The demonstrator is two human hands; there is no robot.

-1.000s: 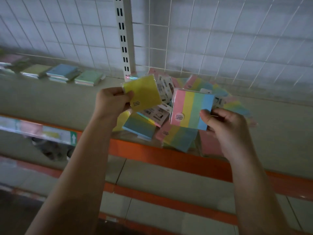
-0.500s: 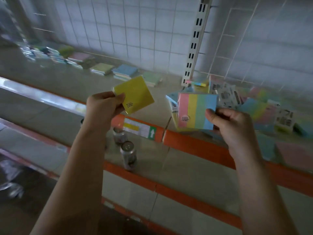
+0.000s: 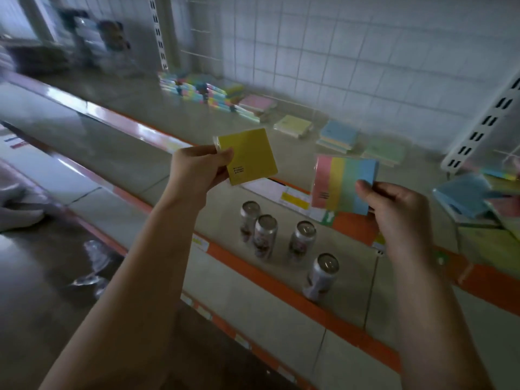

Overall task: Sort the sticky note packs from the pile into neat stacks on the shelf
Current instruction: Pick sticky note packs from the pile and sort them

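Note:
My left hand [image 3: 197,170] pinches a yellow sticky note pack [image 3: 249,156] by its left edge, held up over the shelf front. My right hand [image 3: 394,209] pinches a striped pink, yellow, green and blue pack [image 3: 340,184] by its lower right corner. Behind them on the shelf [image 3: 146,114] lie sorted stacks: multicolour stacks [image 3: 194,87], a pink stack [image 3: 257,104], a pale yellow stack [image 3: 292,125], a blue stack [image 3: 337,136] and a green stack [image 3: 385,152]. The unsorted pile [image 3: 478,201] sits at the right edge, partly cut off.
Several drink cans [image 3: 266,232] stand on the lower shelf under my hands. An orange shelf rail [image 3: 351,226] with price labels runs along the front. A white slotted upright [image 3: 484,128] stands at right, another [image 3: 157,32] at the back. Wire grid backs the shelf.
The view has swung left: the pile has slid to the right edge and the sorted stacks are now behind my hands. Both hands still hold their packs.

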